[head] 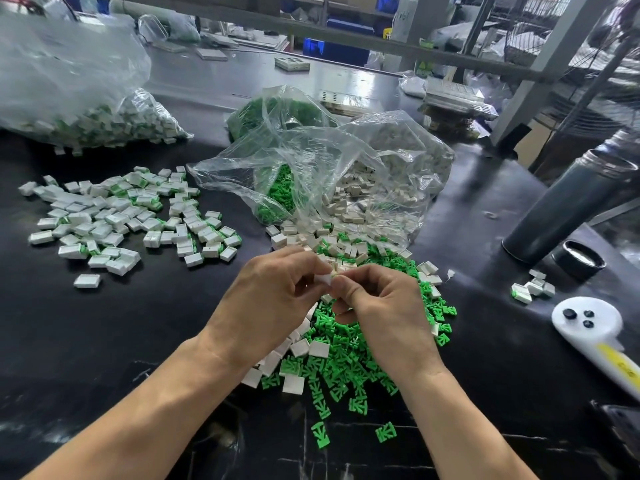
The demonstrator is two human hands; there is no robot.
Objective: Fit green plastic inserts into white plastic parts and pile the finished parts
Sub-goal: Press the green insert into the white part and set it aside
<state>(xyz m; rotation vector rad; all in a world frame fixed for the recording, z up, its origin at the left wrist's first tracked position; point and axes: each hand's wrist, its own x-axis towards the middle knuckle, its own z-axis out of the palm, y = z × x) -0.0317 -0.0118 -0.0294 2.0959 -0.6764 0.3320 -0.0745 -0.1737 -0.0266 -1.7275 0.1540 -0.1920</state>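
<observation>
My left hand (pixel 273 299) and my right hand (pixel 384 306) meet above a heap of loose green inserts (pixel 346 362) and white parts (pixel 301 348) on the black table (pixel 104 341). Both hands pinch one small white part (pixel 323 279) between their fingertips; whether an insert is in it is hidden by my fingers. A spread pile of finished white parts with green inserts (pixel 128 220) lies to the left. An open clear bag (pixel 329 181) behind my hands spills white parts and green inserts.
A big bag of finished parts (pixel 86 109) lies at the back left. A dark cylinder flask (pixel 568 206) and its cap (pixel 580 259) stand right, near a few finished parts (pixel 533 289) and a white handheld device (pixel 595 334). Shelving frames the far side.
</observation>
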